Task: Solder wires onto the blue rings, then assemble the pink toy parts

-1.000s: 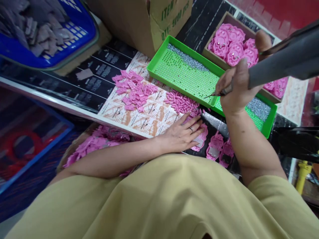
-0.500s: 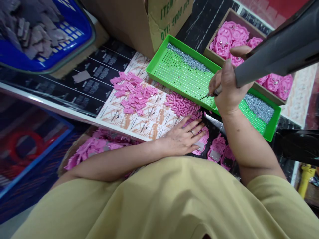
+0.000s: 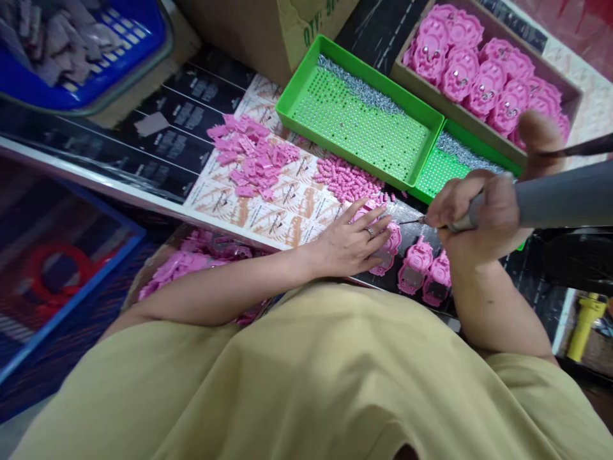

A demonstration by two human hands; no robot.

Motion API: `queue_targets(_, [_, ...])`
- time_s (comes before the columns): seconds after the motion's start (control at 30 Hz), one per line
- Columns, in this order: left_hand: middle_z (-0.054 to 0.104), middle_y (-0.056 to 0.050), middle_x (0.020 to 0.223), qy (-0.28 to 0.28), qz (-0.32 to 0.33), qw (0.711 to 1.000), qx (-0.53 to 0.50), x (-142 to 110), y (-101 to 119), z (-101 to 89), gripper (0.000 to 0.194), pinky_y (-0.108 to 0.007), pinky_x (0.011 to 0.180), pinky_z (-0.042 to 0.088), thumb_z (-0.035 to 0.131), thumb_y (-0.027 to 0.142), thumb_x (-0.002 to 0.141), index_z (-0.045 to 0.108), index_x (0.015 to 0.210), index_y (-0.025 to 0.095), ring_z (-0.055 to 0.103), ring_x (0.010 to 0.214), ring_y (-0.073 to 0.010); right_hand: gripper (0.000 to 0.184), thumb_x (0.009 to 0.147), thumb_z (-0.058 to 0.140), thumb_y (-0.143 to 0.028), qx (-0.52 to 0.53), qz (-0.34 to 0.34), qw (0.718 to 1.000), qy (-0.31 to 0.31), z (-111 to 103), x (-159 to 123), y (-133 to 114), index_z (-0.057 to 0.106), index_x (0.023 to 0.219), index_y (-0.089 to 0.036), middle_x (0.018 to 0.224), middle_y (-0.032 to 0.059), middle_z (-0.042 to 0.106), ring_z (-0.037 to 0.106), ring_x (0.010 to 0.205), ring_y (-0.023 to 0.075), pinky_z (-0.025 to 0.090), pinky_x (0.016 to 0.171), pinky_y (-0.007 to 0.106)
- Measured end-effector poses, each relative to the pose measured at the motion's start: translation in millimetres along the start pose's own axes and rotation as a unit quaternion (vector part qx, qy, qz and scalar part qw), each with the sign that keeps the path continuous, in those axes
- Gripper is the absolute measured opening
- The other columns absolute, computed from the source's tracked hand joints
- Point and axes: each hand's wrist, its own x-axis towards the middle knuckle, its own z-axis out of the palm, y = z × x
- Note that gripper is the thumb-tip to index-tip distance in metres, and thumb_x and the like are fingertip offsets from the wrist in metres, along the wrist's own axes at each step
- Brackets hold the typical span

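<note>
Head view, left to right: blue basket (image 3: 96,57) upper left, loose pink clips (image 3: 253,156) mid-frame, green tray (image 3: 364,121) of screws above. Left hand (image 3: 352,243) lies flat, fingers spread, pinning a pink casing (image 3: 389,246) at centre. Right hand (image 3: 474,214) is wrapped tight around the powered screwdriver (image 3: 550,201), tip hovering just beside that casing. Good form calls for a firm hold-down and an upright bit, I'd say. Finished pink pieces (image 3: 483,70) fill the upper right.

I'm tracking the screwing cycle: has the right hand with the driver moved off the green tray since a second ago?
Yes. The right hand with the electric screwdriver has come off the green tray toward the person, its tip now beside the pink part under the left hand.
</note>
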Motion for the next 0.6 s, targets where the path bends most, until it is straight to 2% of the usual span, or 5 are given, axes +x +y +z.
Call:
queue_targets(0.1, [0.056,-0.012,0.148,0.009,0.001,1.000,0.006,1,1,-1.2,0.049,-0.057,0.121,0.032,0.040,0.045,0.103,0.056,0.136,0.013,0.044,0.144,-0.0302,0.032,0.086,0.071,-0.044,0.015,-0.081,0.996,-0.017,1,-19,7,0.058,0.115,-0.039,0.046,-0.0113,0.042,0.035,0.028,0.0111,0.035,0.030,0.026])
queue_targets(0.37, [0.059,-0.011,0.144,0.006,0.002,1.000,0.024,4,1,-5.2,0.047,-0.054,0.121,0.031,0.041,0.043,0.102,0.057,0.136,0.013,0.047,0.141,-0.0295,0.019,0.089,0.070,-0.032,0.048,-0.115,0.989,-0.074,3,-21,26,0.064,0.106,-0.038,0.050,-0.0110,0.039,0.034,0.029,0.0065,0.034,0.031,0.020])
queue_targets(0.47, [0.060,-0.013,0.143,0.017,0.005,1.000,0.020,5,1,-4.0,0.046,-0.057,0.122,0.030,0.046,0.042,0.100,0.059,0.133,0.012,0.048,0.140,-0.0313,0.024,0.091,0.067,-0.027,0.039,-0.116,0.987,-0.102,-2,-22,23,0.066,0.113,-0.038,0.051,-0.0107,0.042,0.039,0.032,0.0068,0.040,0.035,0.020])
queue_targets(0.53, [0.060,-0.012,0.143,0.015,0.003,1.000,0.021,5,0,-3.6,0.045,-0.058,0.122,0.030,0.045,0.041,0.100,0.061,0.131,0.013,0.049,0.139,-0.0311,0.033,0.093,0.065,-0.028,0.030,-0.092,0.984,-0.152,-5,-15,17,0.063,0.124,-0.039,0.053,-0.0101,0.049,0.044,0.034,0.0084,0.044,0.037,0.021])
queue_targets(0.6, [0.060,-0.011,0.143,0.012,0.001,1.000,0.026,3,0,-4.3,0.044,-0.056,0.121,0.032,0.044,0.041,0.101,0.061,0.131,0.014,0.049,0.140,-0.0304,0.037,0.093,0.065,-0.031,0.036,-0.098,0.984,-0.147,-6,-1,12,0.061,0.129,-0.040,0.053,-0.0103,0.050,0.045,0.034,0.0093,0.045,0.036,0.022])
